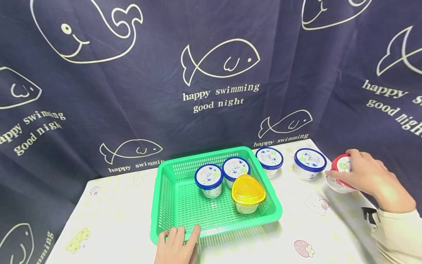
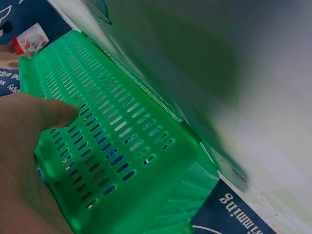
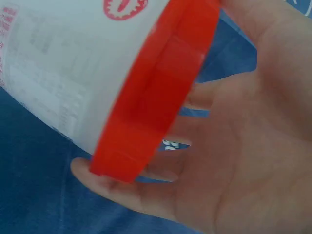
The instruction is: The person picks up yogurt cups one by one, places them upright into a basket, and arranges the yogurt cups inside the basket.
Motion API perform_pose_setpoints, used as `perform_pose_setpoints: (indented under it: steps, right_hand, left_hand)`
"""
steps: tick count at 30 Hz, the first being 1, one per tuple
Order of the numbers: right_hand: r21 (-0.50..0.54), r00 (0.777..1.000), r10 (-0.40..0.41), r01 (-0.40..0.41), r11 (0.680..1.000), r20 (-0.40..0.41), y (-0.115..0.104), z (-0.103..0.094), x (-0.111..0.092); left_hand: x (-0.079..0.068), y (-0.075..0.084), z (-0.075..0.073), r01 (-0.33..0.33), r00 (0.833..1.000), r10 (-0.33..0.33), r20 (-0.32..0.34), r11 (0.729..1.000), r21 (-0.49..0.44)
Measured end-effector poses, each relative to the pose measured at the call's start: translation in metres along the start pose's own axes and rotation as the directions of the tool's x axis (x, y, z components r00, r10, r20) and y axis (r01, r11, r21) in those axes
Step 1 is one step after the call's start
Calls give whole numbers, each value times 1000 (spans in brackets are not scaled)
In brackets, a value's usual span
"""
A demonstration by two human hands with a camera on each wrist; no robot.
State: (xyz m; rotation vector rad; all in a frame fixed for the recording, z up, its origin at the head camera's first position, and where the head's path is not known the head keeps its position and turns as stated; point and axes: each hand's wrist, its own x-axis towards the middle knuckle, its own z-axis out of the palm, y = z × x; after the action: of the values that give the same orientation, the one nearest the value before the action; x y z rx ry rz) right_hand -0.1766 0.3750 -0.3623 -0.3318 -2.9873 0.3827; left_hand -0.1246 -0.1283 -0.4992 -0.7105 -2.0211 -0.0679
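Note:
My left hand (image 1: 176, 245) grips the near rim of a green plastic basket (image 1: 240, 228), fingers over the edge, and the thumb (image 2: 61, 113) lies against its slotted outer wall. Inside, toward the right, are two white tubs with blue lids, one at the middle (image 1: 208, 176) and one behind it (image 1: 236, 167). A tub with a yellow rounded-triangle lid (image 1: 248, 192) sits in front of them. At the table's right side my right hand (image 1: 379, 179) holds a white tub with a red lid (image 3: 151, 97), its fingers and thumb around the lid's rim.
Two more blue-lidded tubs stand outside the basket, one by its far right corner (image 1: 269, 158) and one farther right (image 1: 310, 160). A dark blue curtain (image 1: 211, 128) with white fish drawings hangs behind the pale patterned table (image 1: 115, 216).

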Motion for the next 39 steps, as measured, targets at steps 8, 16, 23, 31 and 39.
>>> perform_pose_setpoints:
  steps: [8, 16, 23, 31, 39]
  right_hand:
    - [49, 978, -58, 69, 996, -201, -27, -10, -6]
    - [81, 944, -131, 163, 983, -304, -53, -12, -15]
    - [76, 904, -217, 262, 962, -368, -77, -10, -23]
    - [60, 895, -251, 293, 954, -370, -91, -4, -28]
    - [50, 890, -273, 312, 949, -366, -96, 1, -33]
  left_hand:
    - [0, 0, -2, 16, 1000, -16, 21, 1000, -2]
    - [1, -2, -5, 25, 998, -25, 62, 1000, -1]
    - [3, -4, -8, 32, 996, -32, 78, 999, -2]
    - [4, -4, -9, 24, 997, -24, 72, 1000, -5]
    - [2, -1, -8, 24, 991, -23, 133, 1000, -8]
